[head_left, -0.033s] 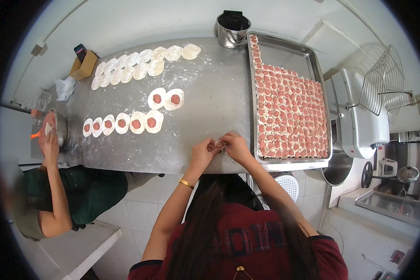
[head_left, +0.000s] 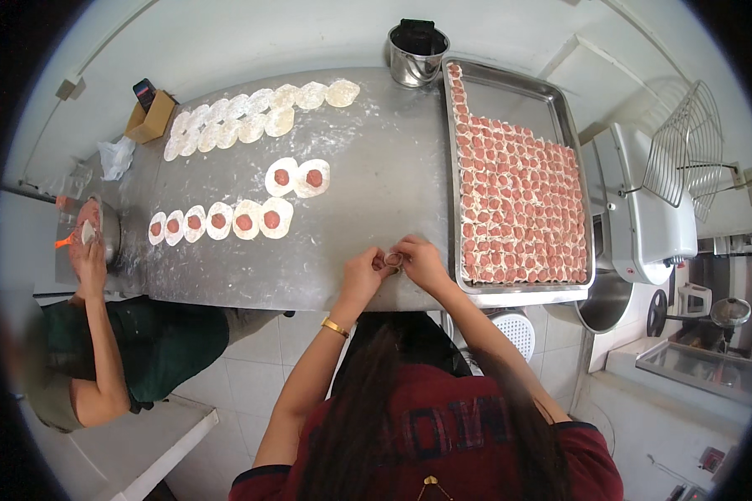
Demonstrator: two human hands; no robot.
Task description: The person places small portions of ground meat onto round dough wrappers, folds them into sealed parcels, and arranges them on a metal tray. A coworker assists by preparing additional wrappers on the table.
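Observation:
Near the table's front edge, a small open-topped dumpling (head_left: 393, 260) with pink filling is pinched between my fingertips. My left hand (head_left: 365, 274) closes on its left side, with a gold bracelet on the wrist. From the other side, my right hand (head_left: 423, 263) grips it too. To the left lie a row of round dough wrappers (head_left: 220, 220), each with a ball of pink meat in the middle, and a pair of filled wrappers (head_left: 312, 178) behind them. A large metal tray (head_left: 518, 90) on my right holds many rows of finished dumplings (head_left: 522, 204).
Plain wrappers (head_left: 251, 128) overlap in two rows at the far left of the steel table (head_left: 384, 167). Behind stands a metal bucket (head_left: 414, 68). A co-worker's hand (head_left: 90, 263) works at a bowl of meat (head_left: 109, 234). A white machine (head_left: 643, 192) stands right of the tray.

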